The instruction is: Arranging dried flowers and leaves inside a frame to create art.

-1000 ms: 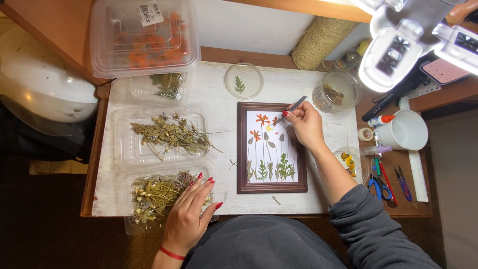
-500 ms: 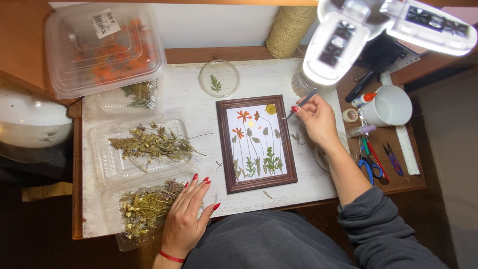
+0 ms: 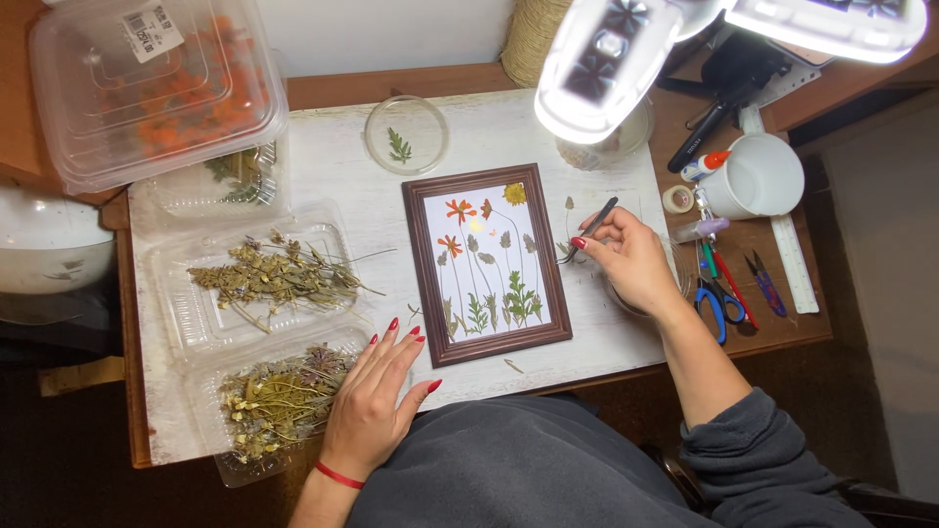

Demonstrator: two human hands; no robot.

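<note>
My frame (image 3: 486, 264) lies flat in the middle of the table (image 3: 342, 166). Inside it I see two orange flowers at the top left, a yellow flower (image 3: 514, 194) at 1 o'clock, thin stems, and green leaves along the bottom. So I think most of the picture is laid out. The white part on the right side has some room in it, so maybe a few bits are left to place.

My right hand (image 3: 631, 259) sits just beside the frame at 3 o'clock. Its fingers are closed around dark tweezers (image 3: 590, 228). The tips point down toward the frame's right edge. I cannot tell if the tips pinch anything. A small leaf (image 3: 568, 204) lies on the table close by.

My left hand (image 3: 377, 396) lies flat and open near the frame's 7 o'clock corner, fingers spread. It holds nothing. It rests partly on a clear tray (image 3: 279, 401) of dried yellow plants. Another tray (image 3: 264, 279) of dried stems sits at 9 o'clock. A round dish (image 3: 406, 135) with one green leaf sits at 11 o'clock. Scissors (image 3: 719, 293) and a white cup (image 3: 758, 176) are off at 3 o'clock.
</note>
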